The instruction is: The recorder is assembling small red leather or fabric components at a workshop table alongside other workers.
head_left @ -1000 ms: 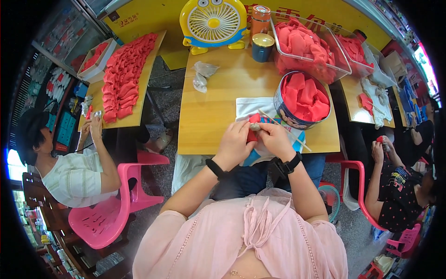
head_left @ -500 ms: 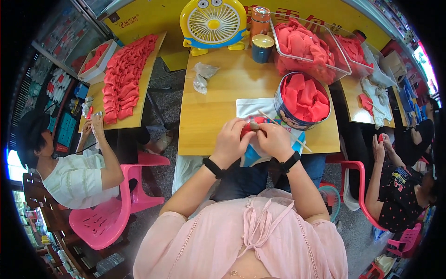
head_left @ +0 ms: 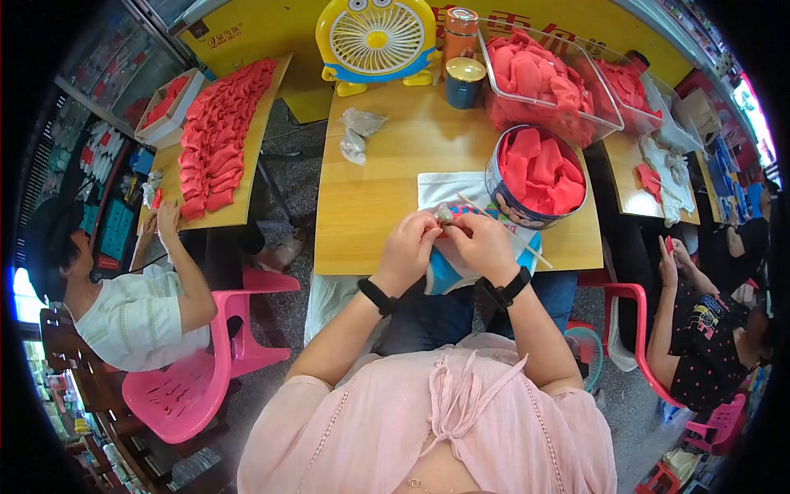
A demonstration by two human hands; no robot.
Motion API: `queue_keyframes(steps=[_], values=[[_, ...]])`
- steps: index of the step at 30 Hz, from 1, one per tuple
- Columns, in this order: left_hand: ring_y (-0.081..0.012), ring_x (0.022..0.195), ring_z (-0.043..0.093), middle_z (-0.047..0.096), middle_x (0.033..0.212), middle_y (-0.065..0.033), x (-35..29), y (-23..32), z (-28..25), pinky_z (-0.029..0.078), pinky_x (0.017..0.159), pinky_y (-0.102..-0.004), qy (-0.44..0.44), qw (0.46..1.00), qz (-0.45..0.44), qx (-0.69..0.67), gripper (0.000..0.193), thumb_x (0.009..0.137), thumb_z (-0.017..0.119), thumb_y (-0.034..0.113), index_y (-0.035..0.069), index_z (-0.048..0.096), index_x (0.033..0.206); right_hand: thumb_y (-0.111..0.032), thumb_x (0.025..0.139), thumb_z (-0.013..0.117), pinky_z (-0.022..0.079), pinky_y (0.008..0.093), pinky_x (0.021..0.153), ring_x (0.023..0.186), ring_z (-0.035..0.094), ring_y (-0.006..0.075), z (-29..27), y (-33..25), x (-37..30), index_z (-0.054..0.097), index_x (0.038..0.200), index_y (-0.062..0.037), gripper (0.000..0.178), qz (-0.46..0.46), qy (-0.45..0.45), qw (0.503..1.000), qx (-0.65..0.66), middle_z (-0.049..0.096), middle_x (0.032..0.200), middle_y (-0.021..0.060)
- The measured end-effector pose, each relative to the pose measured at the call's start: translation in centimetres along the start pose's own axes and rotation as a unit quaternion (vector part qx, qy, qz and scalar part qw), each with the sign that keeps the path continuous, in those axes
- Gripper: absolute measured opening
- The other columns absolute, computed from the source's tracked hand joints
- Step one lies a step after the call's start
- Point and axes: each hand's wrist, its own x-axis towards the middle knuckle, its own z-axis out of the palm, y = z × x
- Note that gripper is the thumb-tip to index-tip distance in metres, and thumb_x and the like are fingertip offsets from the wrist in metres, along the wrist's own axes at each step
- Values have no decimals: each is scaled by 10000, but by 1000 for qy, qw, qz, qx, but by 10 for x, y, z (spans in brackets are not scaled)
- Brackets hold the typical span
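Observation:
My left hand (head_left: 407, 249) and my right hand (head_left: 485, 249) meet over the near edge of the table. The fingertips of both are pinched together around a small greyish, shiny piece (head_left: 445, 216); its kind is too small to tell. A bit of red shows by the left fingertips, partly hidden. Under the hands lies a white and blue printed cloth or bag (head_left: 440, 191). A thin pale stick (head_left: 527, 248) rests across it, beside my right hand. Close by on the right stands a round blue tin (head_left: 527, 216) filled with folded red fabric pieces (head_left: 539, 169).
Farther back are a clear bin (head_left: 613, 125) heaped with red pieces, a blue cup (head_left: 465, 86), an orange flask (head_left: 460, 37), a yellow toy-shaped fan (head_left: 377, 41) and crumpled plastic (head_left: 355, 136). People work at side tables; red pieces (head_left: 218, 140) cover the left one.
My fingers have drawn closer together and shifted slightly. The red between them shows less now, and the greyish piece sits a little farther left and up.

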Motion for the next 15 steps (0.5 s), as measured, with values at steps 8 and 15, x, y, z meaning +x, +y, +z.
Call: queue_keyframes(steps=[8, 15], values=[[-344, 951, 612, 625, 1035, -157, 6, -2, -9, 513, 817, -395, -60, 996, 46, -53, 99, 915, 637, 80, 4, 590, 956, -69, 824, 659, 507, 355, 634, 710, 642, 253, -6, 10, 8, 667, 1042, -25, 223, -6, -86, 984, 153, 668, 803, 122], [-319, 943, 615, 626, 1040, -151, 10, -1, -12, 507, 848, -367, -17, 991, 10, -135, 75, 934, 616, 71, 9, 584, 962, -107, 838, 701, 499, 286, 623, 670, 626, 141, -19, -11, -3, 675, 1007, -6, 198, 41, -72, 960, 268, 665, 781, 73]])
